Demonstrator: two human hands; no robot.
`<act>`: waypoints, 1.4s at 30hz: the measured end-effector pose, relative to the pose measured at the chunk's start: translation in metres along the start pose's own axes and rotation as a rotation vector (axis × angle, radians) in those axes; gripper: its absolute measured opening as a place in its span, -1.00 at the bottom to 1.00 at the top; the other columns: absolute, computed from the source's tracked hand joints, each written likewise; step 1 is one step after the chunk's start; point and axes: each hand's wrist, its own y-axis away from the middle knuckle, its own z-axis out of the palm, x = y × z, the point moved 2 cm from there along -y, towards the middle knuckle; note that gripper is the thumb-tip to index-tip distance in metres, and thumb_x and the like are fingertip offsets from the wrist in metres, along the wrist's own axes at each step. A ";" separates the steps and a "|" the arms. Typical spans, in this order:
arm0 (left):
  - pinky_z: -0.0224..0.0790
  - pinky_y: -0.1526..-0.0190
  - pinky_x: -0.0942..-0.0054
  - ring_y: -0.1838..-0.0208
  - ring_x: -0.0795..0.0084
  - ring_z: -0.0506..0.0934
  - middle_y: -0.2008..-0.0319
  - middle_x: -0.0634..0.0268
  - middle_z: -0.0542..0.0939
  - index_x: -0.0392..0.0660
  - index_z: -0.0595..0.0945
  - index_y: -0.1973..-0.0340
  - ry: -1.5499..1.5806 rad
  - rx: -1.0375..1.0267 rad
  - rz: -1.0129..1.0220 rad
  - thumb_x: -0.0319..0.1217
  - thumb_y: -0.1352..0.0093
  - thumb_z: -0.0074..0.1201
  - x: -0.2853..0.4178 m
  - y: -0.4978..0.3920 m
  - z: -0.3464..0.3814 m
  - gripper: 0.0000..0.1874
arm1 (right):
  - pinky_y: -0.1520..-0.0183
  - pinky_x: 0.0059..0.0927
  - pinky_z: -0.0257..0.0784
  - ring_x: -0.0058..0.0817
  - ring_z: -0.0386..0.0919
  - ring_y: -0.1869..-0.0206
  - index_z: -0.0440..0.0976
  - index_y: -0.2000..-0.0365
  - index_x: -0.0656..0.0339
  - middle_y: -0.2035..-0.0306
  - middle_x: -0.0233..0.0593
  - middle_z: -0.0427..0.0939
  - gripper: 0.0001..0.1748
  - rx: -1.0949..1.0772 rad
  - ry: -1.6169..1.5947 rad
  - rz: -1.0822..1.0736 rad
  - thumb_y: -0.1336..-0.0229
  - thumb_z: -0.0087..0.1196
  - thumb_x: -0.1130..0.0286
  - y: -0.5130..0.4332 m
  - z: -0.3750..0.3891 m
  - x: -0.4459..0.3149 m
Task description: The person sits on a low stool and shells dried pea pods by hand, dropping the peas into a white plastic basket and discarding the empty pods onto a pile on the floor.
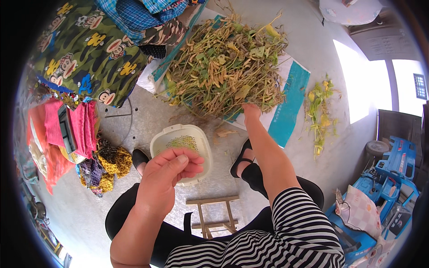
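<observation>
A large heap of dried bean plants [231, 67], with brown pods and yellowing leaves, lies before me on flattened white-and-teal sacking [290, 104]. My right hand [252, 111] reaches to the heap's near edge; its fingertips are hidden among the stems, so its grip cannot be seen. My left hand [176, 164] is raised over a cream plastic basket [204, 147], fingers curled and thumb near the index finger. Whether something small is in it cannot be made out. Small greenish beans [184, 142] cover part of the basket's bottom. The left hand hides the basket's near left part.
A small wooden stool frame [212, 202] is between my legs. Loose green stalks [320, 114] lie on the floor at right, with a blue vehicle [385, 191] beyond. Monkey-print cloth [83, 50], pink bags [80, 127] and a leopard-print cloth [114, 162] are at left.
</observation>
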 end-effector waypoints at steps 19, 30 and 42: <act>0.37 0.19 0.57 0.25 0.54 0.54 0.26 0.29 0.61 -0.19 0.55 0.18 -0.069 -0.054 0.209 -0.31 -0.39 -0.08 0.010 0.012 -0.005 -0.77 | 0.16 -0.40 0.43 -0.46 0.50 0.23 0.43 0.31 0.15 0.34 -0.34 0.49 -0.81 0.535 -1.554 0.114 -0.09 0.20 0.35 0.189 -0.382 0.098; 0.33 0.04 0.48 0.16 0.49 0.54 0.20 0.28 0.60 -0.20 0.53 0.07 -0.432 -0.112 0.501 -0.32 -0.32 0.08 -0.006 -0.002 0.014 -0.69 | 0.30 -0.52 0.48 -0.56 0.55 0.41 0.46 0.41 0.18 0.45 -0.39 0.52 -0.81 0.079 -1.418 -0.156 -0.05 0.24 0.33 0.252 -0.320 -0.053; 0.34 0.24 0.64 0.36 0.65 0.46 0.36 0.38 0.54 -0.20 0.53 0.06 -0.507 -0.080 0.403 -0.45 -0.35 0.01 -0.006 -0.005 0.017 -0.74 | 0.30 -0.48 0.51 -0.43 0.57 0.35 0.41 0.13 0.22 0.32 -0.28 0.57 -0.65 -0.359 -1.673 -0.376 -0.24 0.01 0.16 0.155 -0.243 -0.134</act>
